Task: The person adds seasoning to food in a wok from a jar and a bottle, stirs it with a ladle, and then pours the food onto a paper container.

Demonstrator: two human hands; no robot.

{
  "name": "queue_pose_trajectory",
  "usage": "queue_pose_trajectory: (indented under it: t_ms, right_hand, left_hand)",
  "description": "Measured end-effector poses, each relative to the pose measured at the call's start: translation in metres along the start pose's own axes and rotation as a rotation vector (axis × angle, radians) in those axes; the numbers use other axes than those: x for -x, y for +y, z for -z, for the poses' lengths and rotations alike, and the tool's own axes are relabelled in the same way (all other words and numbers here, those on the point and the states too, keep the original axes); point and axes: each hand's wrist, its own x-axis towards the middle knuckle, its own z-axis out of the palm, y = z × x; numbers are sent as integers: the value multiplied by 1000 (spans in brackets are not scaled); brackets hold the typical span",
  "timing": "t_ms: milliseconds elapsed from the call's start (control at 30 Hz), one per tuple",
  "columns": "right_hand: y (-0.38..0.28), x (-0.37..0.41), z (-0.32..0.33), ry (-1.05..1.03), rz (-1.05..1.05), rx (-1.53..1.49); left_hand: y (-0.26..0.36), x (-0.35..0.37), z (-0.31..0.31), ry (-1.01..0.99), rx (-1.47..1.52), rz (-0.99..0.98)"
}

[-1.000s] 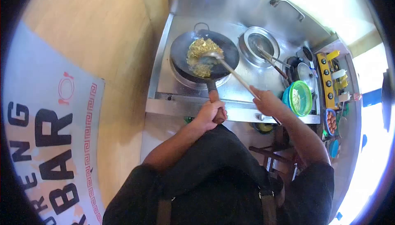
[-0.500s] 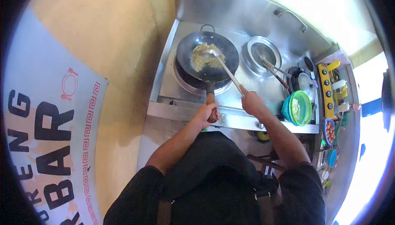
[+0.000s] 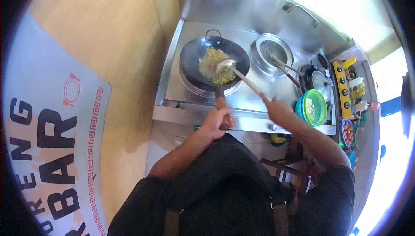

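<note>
A dark wok [image 3: 190, 65] sits over the left burner, with yellowish-brown chopped food [image 3: 212, 57] in it. My left hand [image 3: 218, 123] is wrapped around the wok's wooden handle [image 3: 221, 102]. In my right hand [image 3: 279, 111] is the long shaft of a ladle [image 3: 246, 80], which slants down to the left into the wok. The ladle's rounded metal head touches the food right of the wok's middle. Its exact shape is blurred, and steam hazes the wok.
Right of the wok, a round metal pot [image 3: 259, 54] has long-handled utensils leaning in it. Green and blue plastic baskets [image 3: 322, 108] stand at the stove's right corner. Farther right are squeeze bottles [image 3: 355, 82] and a bowl of eggs [image 3: 347, 133]. A lettered banner [image 3: 56, 119] hangs at left.
The ladle's head has moved right and toward me across the wok, and my right hand has shifted right and back. The food is spread differently. My left hand still grips the handle.
</note>
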Motion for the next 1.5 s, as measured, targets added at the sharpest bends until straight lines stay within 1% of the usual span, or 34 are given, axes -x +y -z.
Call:
queue_pose_trajectory:
  t_ms: [33, 67, 133, 167, 200, 267, 300, 333, 400, 433, 467, 500, 533, 600, 667, 700, 767, 800, 867, 900, 933, 967, 1033, 1067, 1100, 1167, 1200, 1233, 1267, 1300, 1333, 1367, 1433, 1500]
  right_hand:
    - [14, 3, 0, -6, 7, 85]
    - [27, 6, 13, 37, 26, 161]
    - [43, 14, 48, 106, 34, 266]
    - [46, 21, 61, 116, 26, 294]
    - [48, 27, 73, 101, 7, 242]
    - [58, 30, 65, 139, 16, 296]
    - [59, 27, 61, 173, 17, 343]
    - [49, 16, 53, 78, -57, 268]
    - [50, -22, 2, 110, -74, 50]
    - [59, -53, -35, 174, -93, -126]
    - [44, -65, -28, 77, -149, -306]
    - [34, -71, -34, 235, -45, -470]
    - [22, -85, -40, 249, -85, -534]
    - [7, -125, -59, 473, -1, -626]
    - [-16, -161, -53, 400, -29, -696]
    - [-29, -154, -51, 393, -37, -704]
    - [-45, -136, -37, 167, 9, -501]
    - [-41, -115, -38, 68, 52, -343]
    - [-34, -54, -23, -49, 96, -185]
    - [-30, -31, -29, -58, 88, -188]
    - [-21, -12, -32, -44, 65, -109]
    - [-9, -5, -27, -18, 38, -30]
    - [15, -7, -3, -33, 8, 58]
    - [29, -6, 6, 65, 34, 143]
    - [37, -2, 25, 100, 38, 217]
    - [43, 14, 65, 72, 35, 292]
    - [45, 24, 75, 70, 32, 293]
    - [48, 31, 85, 76, 28, 278]
    - [50, 34, 89, 83, 27, 264]
    - [52, 30, 81, 91, 34, 269]
    - [54, 21, 60, 55, 41, 269]
    - [54, 9, 37, 13, 45, 267]
    - [36, -30, -8, 70, -95, -26]
    - [17, -57, -19, 78, -171, -246]
  left_hand:
    - [-9, 8, -13, -1, 4, 9]
    - [-17, 13, -21, -49, -50, 0]
    - [-18, 3, -16, -121, -139, -79]
    - [-15, -9, -4, -118, -133, -80]
    - [-6, -21, 5, -93, -85, -54]
    - [7, -26, 15, -41, 42, -16]
    - [10, -28, 18, -41, 44, -28]
    - [8, -33, 25, -62, 24, -28]
    - [0, -44, 40, -91, 7, -29]
    - [-3, -50, 48, -140, -8, -41]
    - [-2, -54, 53, -187, -20, -60]
    - [2, -56, 54, -191, -6, -82]
    - [2, -55, 58, -159, -22, -98]
    - [-3, -56, 68, -122, -18, -89]
    - [-5, -65, 79, -113, -32, -86]
    - [-5, -65, 79, -112, -46, -89]
    - [4, -60, 77, -81, -109, -65]
    - [6, -58, 74, -59, -154, -48]
    - [9, -65, 81, -30, -180, -42]
    - [7, -65, 84, 6, -198, -50]
    - [3, -52, 68, 41, -219, -51]
    - [3, -36, 40, 30, -227, -57]
    - [-10, 3, -11, -89, -27, -46]
    - [-15, 10, -23, -101, -68, -70]
    - [-15, 2, -19, -105, -77, -67]
    - [-17, -23, 2, -67, -57, -36]
    - [-8, -29, 12, -85, -200, -64]
    - [-4, -33, 20, -87, -196, -69]
    - [0, -36, 27, -90, -126, -46]
    - [4, -39, 32, -93, -59, -26]
    - [2, -40, 36, -136, -75, -39]
    - [2, -40, 39, -136, -72, -42]
    - [-1, -43, 40, -96, -28, -53]
    - [-2, -51, 52, -102, -36, -69]
